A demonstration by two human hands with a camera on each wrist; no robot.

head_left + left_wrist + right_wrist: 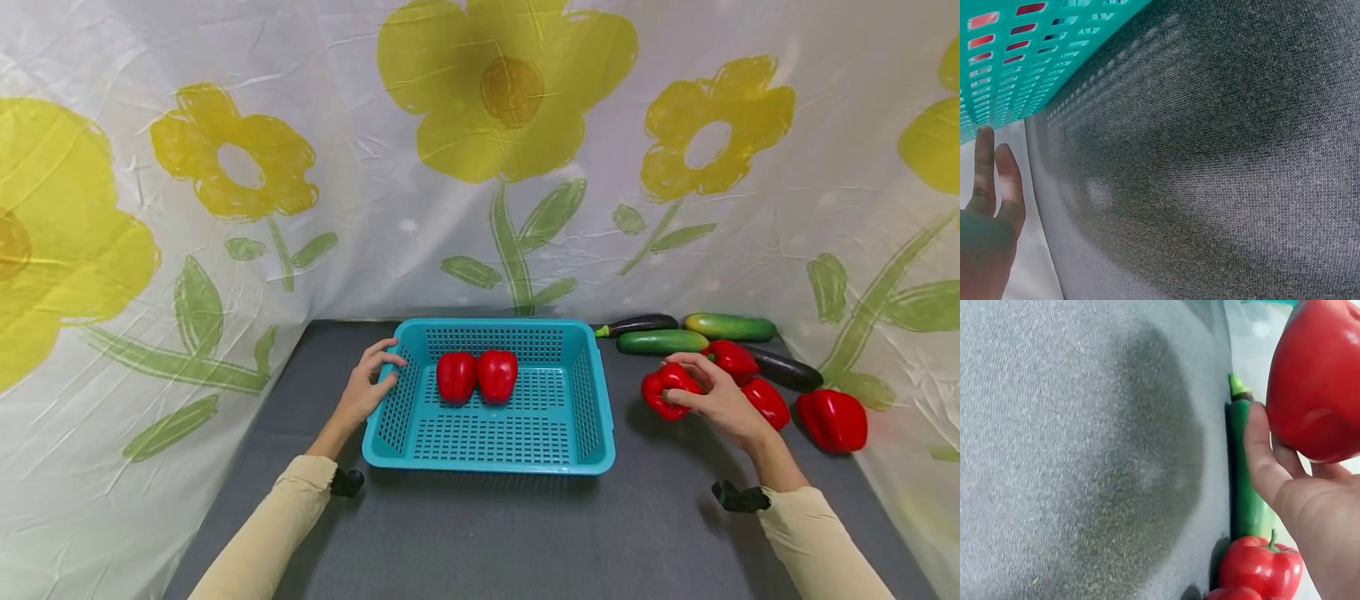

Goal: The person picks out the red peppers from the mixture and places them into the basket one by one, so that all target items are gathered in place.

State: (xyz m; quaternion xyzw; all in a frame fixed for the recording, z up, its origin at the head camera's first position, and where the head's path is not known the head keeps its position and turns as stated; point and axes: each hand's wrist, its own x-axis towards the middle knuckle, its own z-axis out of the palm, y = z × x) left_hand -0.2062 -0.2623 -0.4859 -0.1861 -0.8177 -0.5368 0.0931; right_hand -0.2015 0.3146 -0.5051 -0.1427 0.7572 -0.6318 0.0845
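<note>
My right hand [722, 402] grips a red bell pepper [667, 392] between thumb and fingers. In the right wrist view that pepper [1319, 381] fills the upper right corner, raised over the grey cloth. A turquoise plastic basket [495, 468] stands in the middle with two red bell peppers [456, 377] side by side in it. At its left rim is my left hand [366, 385], its fingers spread and loosely bent, fingertips right at the edge. The left wrist view has two of its fingers [1010, 181] extended just below the basket's slotted wall [1022, 69].
Right of the basket lie more red bell peppers [832, 421], two green cucumbers [662, 342] and two dark eggplants [783, 371]. One eggplant [641, 325] is at the back edge. A grey cloth [480, 533] covers the table; a flowered curtain [360, 250] hangs behind and at the sides.
</note>
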